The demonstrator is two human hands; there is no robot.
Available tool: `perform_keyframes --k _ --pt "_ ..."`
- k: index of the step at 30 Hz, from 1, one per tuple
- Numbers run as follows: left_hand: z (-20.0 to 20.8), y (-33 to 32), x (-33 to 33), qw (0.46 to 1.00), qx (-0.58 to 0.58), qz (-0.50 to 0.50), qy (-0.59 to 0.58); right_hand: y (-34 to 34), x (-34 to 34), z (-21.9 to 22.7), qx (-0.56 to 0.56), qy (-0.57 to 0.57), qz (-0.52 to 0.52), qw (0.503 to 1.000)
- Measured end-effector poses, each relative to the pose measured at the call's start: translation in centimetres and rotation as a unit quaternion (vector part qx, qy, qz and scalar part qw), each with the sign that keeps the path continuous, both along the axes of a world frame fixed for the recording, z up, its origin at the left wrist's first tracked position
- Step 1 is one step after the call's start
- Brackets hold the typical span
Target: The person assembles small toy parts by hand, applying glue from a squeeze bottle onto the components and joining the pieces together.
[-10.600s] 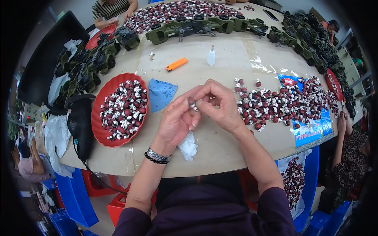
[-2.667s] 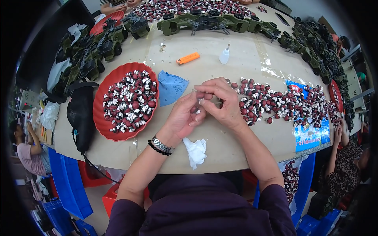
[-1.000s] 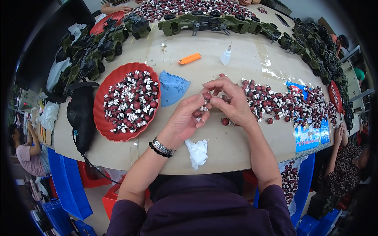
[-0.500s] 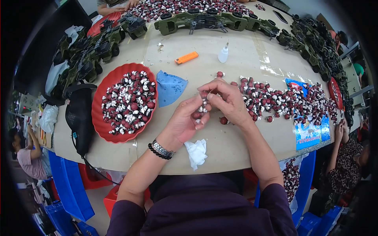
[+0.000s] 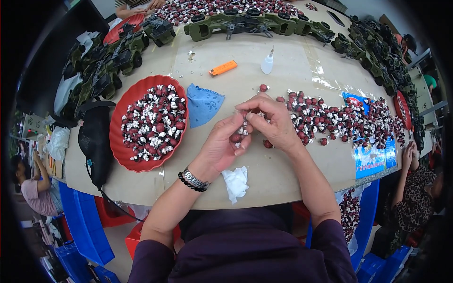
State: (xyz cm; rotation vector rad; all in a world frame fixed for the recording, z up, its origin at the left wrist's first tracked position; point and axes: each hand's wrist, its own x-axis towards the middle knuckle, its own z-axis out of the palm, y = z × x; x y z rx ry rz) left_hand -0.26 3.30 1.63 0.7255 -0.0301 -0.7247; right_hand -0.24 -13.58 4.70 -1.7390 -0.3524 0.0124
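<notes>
- Pieces (image 5: 236,138): smooth and knobbly plastic
- Bowl (image 5: 116,140): ridged plastic
- Lighter (image 5: 223,68): smooth plastic
- Bottle (image 5: 267,65): translucent plastic
- Rag (image 5: 203,106): matt cloth
- Tissue (image 5: 235,184): crumpled matt paper
- Bracelet (image 5: 195,178): shiny metal

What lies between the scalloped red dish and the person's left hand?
In the head view, a spotted blue cloth and tan tabletop separate the dish from the left hand.

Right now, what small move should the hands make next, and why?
Perhaps hold the left hand steady and gently adjust the upper red piece with the right hand, because both hands meet around it while the left also supports other pieces.
</notes>
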Motion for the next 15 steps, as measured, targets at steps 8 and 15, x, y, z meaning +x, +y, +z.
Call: perform_keyframes --k 8,15 --pt "0.15 -0.10 -0.16 1.000 0.020 0.004 0.003 0.07 0.01 0.20 0.015 0.028 0.002 1.000" --pt "0.75 0.04 0.15 0.999 -0.008 0.033 0.042 -0.85 0.45 0.54 -0.033 -0.045 -0.072 0.996"
